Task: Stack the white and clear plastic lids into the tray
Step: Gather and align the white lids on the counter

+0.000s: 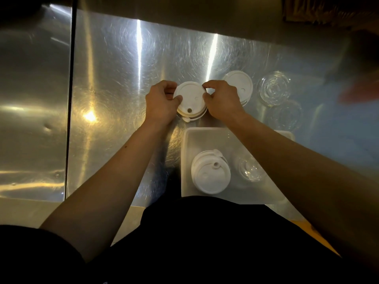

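Observation:
A small stack of white lids (190,99) rests on the steel counter beyond the tray. My left hand (162,101) pinches its left edge and my right hand (222,99) pinches its right edge. A second pile of white lids (241,83) lies just behind my right hand. Clear lids (273,88) sit further right, with another clear lid (286,115) nearer me. The white tray (185,144) stands close to my body and holds a stack of white lids (210,174) on its left and clear lids (249,168) on its right, partly hidden by my right forearm.
The steel counter (114,78) stretches left, with a dark seam (70,89) running front to back. A blurred red and dark shape (356,89) sits at the far right. The counter's front edge lies right at my torso.

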Motion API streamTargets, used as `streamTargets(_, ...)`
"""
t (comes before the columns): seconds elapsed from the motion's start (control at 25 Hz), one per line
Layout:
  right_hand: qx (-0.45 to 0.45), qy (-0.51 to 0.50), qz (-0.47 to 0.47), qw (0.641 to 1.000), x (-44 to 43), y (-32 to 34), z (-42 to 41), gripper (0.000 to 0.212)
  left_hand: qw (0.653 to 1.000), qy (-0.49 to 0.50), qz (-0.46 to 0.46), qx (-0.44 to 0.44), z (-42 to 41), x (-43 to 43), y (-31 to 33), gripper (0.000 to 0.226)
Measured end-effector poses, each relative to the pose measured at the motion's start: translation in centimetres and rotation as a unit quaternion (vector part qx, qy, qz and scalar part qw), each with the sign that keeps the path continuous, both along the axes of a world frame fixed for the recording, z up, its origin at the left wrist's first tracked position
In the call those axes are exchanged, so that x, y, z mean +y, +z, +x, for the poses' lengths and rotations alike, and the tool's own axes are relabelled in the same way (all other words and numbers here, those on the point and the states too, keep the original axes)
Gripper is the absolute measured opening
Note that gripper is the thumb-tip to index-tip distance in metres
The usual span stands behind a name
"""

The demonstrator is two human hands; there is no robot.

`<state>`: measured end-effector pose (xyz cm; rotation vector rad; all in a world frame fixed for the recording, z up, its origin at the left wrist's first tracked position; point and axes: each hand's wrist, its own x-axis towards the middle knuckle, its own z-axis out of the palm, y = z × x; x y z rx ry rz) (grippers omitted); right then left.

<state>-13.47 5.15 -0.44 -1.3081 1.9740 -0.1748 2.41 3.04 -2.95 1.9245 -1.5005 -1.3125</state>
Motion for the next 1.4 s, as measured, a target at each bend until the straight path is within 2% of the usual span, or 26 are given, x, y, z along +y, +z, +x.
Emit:
streamTargets(0.32,0.008,-0.027,0.011,1.0,0.1,0.2,0.2,0.025,0.997,-0.048,-0.045,-0.037,-0.3,0.7,-0.2,0.035)
streamTargets(0.56,0.004,-0.034,0.023,0.999,0.2,0.1,0.5,0.026,0.995,-0.069,-0.03,-0.061,-0.7,0.4,0.3,0.036)
streamTargets(0.76,-0.083,-0.11,0.064,0.988,0.3,-0.4,0.1,0.021,0.997,-0.038,0.012,-0.061,-0.6,0.0,0.8,0.043)
streamTargets(0.84,-0.104,-0.126,0.072,0.984,0.4,-0.3,0.1,0.01,0.998,-0.001,0.045,-0.034,-0.5,-0.3,0.7,0.047)
streamTargets(1.0,-0.139,-0.143,0.072,0.977,0.3,-0.2,0.0,0.002,0.998,0.021,0.067,0.001,-0.4,-0.6,1.2,0.04)
streamTargets(1.12,-0.156,-0.168,0.058,0.972,0.2,-0.2,-0.2,0.025,0.997,0.03,0.063,0.019,-0.3,-0.5,1.6,0.036)
streamTargets(1.4,-0.188,-0.183,0.028,0.964,0.2,0.1,-1.1,0.031,0.995,0.066,0.056,0.055,-0.3,-0.1,1.8,0.033)
